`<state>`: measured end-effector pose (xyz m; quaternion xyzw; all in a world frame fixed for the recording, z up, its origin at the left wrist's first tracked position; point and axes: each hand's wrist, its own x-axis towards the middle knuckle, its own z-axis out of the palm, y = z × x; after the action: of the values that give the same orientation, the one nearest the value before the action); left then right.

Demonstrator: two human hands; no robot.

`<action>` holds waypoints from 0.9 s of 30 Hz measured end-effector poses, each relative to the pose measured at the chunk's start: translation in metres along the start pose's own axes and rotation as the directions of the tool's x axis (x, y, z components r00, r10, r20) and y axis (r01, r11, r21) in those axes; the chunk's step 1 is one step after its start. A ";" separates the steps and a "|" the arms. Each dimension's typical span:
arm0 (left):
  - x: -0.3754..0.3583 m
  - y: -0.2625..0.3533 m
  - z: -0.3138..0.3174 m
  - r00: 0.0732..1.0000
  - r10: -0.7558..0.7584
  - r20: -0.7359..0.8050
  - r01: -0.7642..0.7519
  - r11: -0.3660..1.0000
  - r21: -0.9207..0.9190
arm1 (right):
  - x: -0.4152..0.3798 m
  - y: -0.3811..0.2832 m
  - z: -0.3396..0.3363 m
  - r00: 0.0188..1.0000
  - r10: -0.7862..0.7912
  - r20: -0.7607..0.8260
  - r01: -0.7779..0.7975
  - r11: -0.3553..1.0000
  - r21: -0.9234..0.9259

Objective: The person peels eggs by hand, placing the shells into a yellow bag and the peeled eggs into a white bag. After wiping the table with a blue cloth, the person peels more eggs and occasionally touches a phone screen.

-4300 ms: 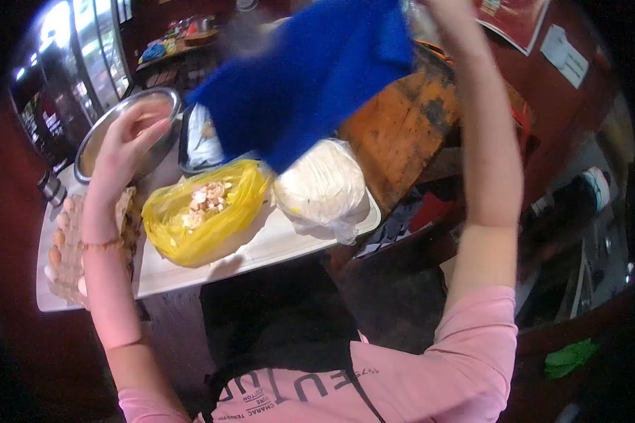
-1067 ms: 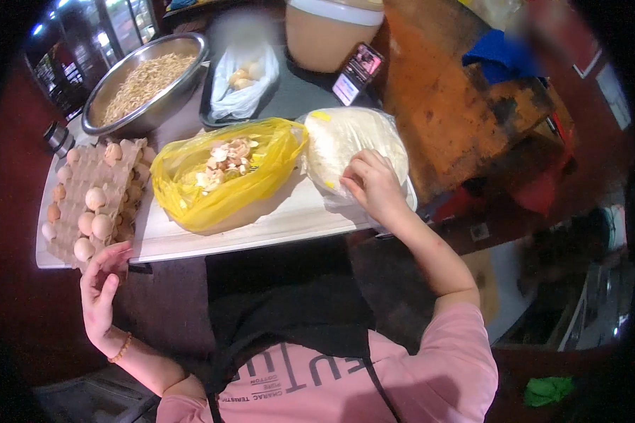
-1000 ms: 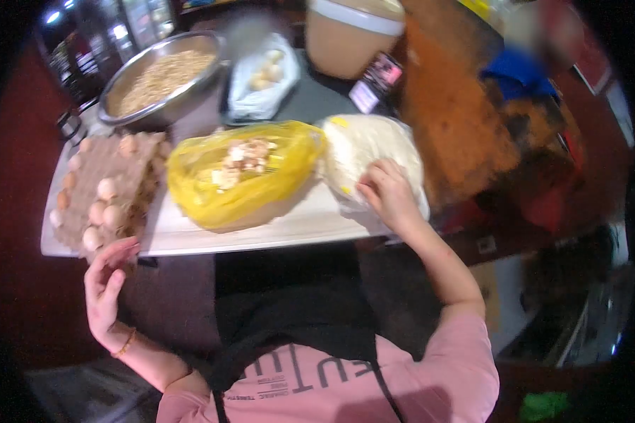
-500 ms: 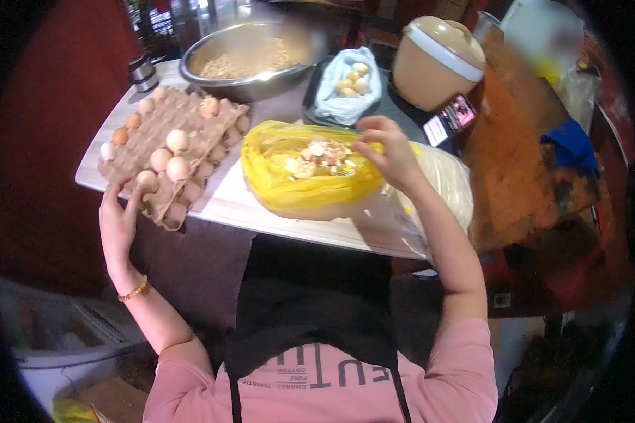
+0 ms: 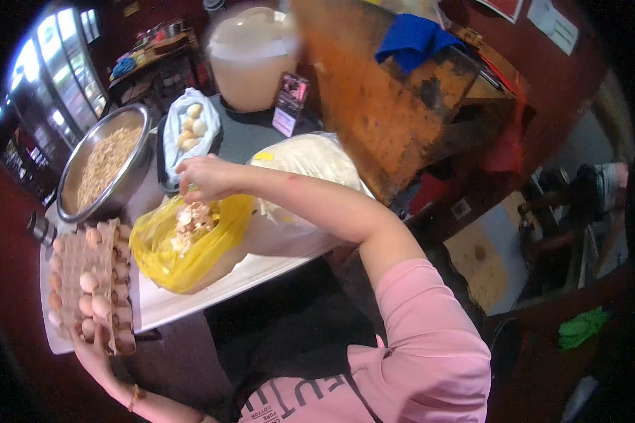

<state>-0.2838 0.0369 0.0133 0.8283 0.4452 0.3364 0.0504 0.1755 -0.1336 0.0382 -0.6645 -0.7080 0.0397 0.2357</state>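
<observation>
My left hand [image 5: 95, 358] is at the near end of a cardboard egg tray [image 5: 74, 264], its finger and thumb on either side of an egg [image 5: 88, 328] in the corner. Several more eggs, pale and brown, sit in the tray's cups. My right hand [image 5: 208, 178] is over the far rim of a yellow plastic bag [image 5: 226, 236], fingers bent down and drawn together. What they hold, if anything, is hidden. Broken eggshells [image 5: 194, 222] lie in the open bag, just below those fingers.
A steel bowl [image 5: 142, 141] of pale brown bits stands at the back left. Several eggs [image 5: 188, 134] lie in a white plastic bag beyond my right hand. A phone [image 5: 290, 104] leans against a beige lidded container [image 5: 250, 70]. A white bag [image 5: 310, 166] lies under my right forearm.
The view has swung to the right, so the table things now appear further left. My right hand remains by the bag's rim, its fingers now bent over the shells. My left hand stays at the tray.
</observation>
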 end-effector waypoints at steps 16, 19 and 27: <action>-0.042 0.127 0.084 0.960 0.061 0.273 0.009 0.969 -0.247 | 0.017 0.028 0.012 0.895 -0.055 -0.442 0.159 0.966 0.202; -0.044 0.129 0.097 1.000 0.014 -0.004 -0.014 0.871 -0.491 | 0.011 0.020 0.003 0.888 -0.089 -0.450 0.209 0.952 0.224; -0.034 0.116 0.103 0.979 0.200 0.037 -0.187 0.958 -0.217 | 0.012 0.007 0.006 0.875 -0.117 -0.470 0.247 0.942 0.225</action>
<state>-0.1527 -0.0366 -0.0389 0.8672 0.3220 0.3609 0.1183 0.1796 -0.1195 0.0334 -0.5452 -0.6814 -0.0386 0.4868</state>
